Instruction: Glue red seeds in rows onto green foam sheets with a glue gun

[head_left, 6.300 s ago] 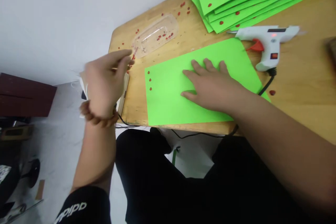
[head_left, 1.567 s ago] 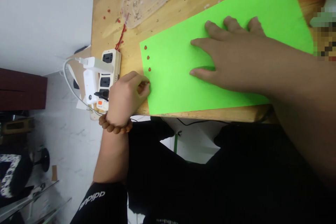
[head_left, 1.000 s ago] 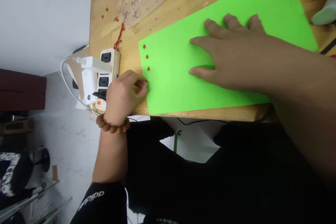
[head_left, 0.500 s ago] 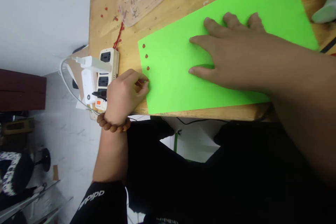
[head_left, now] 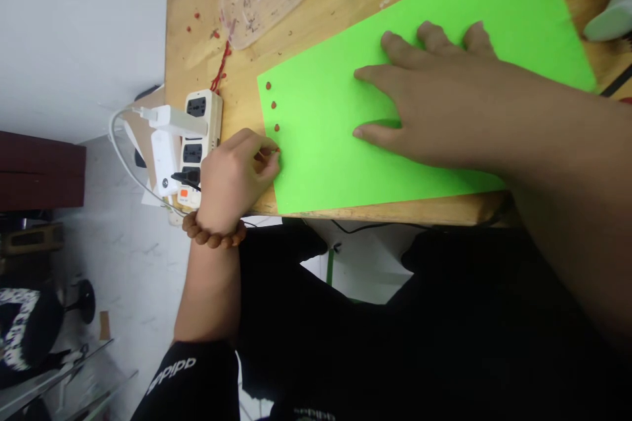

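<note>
A bright green sheet of paper (head_left: 326,164) lies on the wooden table. Three small reddish-brown bead-like pieces (head_left: 273,105) sit in a row along its left edge. Just below that row, my left hand (head_left: 241,161), a brown beaded bracelet at its wrist, pinches a small red bead-like piece (head_left: 277,150) at the paper's edge. The fingers hide most of it. My right hand (head_left: 434,99) lies spread over the middle of the sheet, palm down, with nothing visible in it.
A clear plastic tray (head_left: 266,26) with red and dark bits stands at the back, near a twisted red string (head_left: 220,69). A power strip (head_left: 210,118) with plugged-in chargers lies by the table's left edge. Red and white objects (head_left: 609,16) are at the far right.
Both hands hold nearly the same pose over the paper. The view has shifted very slightly, so the table and the things on it appear a little further left.
</note>
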Tool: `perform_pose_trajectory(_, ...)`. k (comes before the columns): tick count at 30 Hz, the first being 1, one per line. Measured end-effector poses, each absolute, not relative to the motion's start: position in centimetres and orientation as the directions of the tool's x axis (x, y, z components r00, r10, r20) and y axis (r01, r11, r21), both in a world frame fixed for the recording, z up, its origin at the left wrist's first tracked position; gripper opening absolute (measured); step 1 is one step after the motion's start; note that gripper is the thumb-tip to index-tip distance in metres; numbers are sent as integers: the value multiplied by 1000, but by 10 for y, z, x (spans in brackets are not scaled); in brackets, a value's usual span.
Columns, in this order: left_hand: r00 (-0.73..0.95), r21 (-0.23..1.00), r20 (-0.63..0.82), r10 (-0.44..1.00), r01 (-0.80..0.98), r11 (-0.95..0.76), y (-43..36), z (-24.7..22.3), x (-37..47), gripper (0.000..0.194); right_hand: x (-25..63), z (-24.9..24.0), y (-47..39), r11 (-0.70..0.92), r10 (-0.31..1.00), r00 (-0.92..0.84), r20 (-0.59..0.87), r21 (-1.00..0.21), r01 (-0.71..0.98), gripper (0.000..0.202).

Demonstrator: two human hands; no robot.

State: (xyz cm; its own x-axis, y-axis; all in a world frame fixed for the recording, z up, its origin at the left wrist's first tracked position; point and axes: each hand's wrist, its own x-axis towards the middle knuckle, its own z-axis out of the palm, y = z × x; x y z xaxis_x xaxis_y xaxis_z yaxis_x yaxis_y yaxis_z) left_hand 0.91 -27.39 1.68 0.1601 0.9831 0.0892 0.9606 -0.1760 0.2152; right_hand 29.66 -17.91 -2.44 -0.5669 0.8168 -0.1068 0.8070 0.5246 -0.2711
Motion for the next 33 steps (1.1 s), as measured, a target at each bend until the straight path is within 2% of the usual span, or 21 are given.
perform_pose_trajectory(33,206,190,123,971,955,-227,-276,16,8,13,297,-25,-179,523,817,-568,-101,-287,803,81)
